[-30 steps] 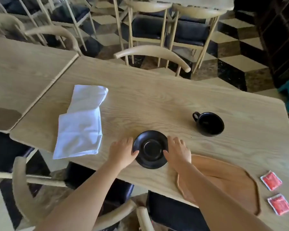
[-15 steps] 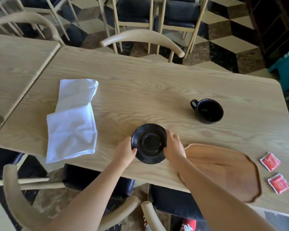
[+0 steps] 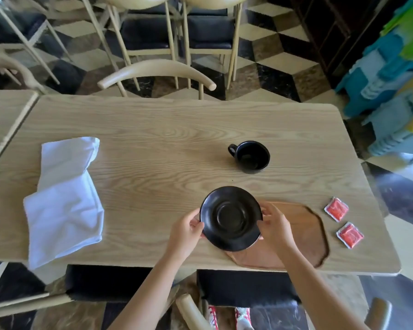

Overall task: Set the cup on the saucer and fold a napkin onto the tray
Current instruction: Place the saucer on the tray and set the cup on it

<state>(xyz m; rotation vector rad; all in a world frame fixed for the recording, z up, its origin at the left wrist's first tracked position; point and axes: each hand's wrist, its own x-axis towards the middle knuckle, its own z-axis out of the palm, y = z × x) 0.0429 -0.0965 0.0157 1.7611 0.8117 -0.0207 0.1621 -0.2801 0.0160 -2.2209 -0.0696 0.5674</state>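
A black saucer (image 3: 230,217) is lifted off the table, held by its rim on both sides. My left hand (image 3: 185,232) grips its left edge and my right hand (image 3: 275,225) grips its right edge. The saucer hangs over the left end of the brown wooden tray (image 3: 305,236), which lies near the table's front edge. A black cup (image 3: 252,157) stands upright on the table beyond the saucer, its handle pointing left. A crumpled white napkin (image 3: 65,198) lies on the left part of the table.
Two red sachets (image 3: 342,221) lie right of the tray. The light wooden table (image 3: 167,144) meets a second table on the left. Chairs stand along the far side and below the front edge. Blue and green stacked items fill the right background.
Both hands have lifted the saucer off the table and carried it right, so that it overlaps the tray's left end. The camera view has shifted; cup and napkin stay put.
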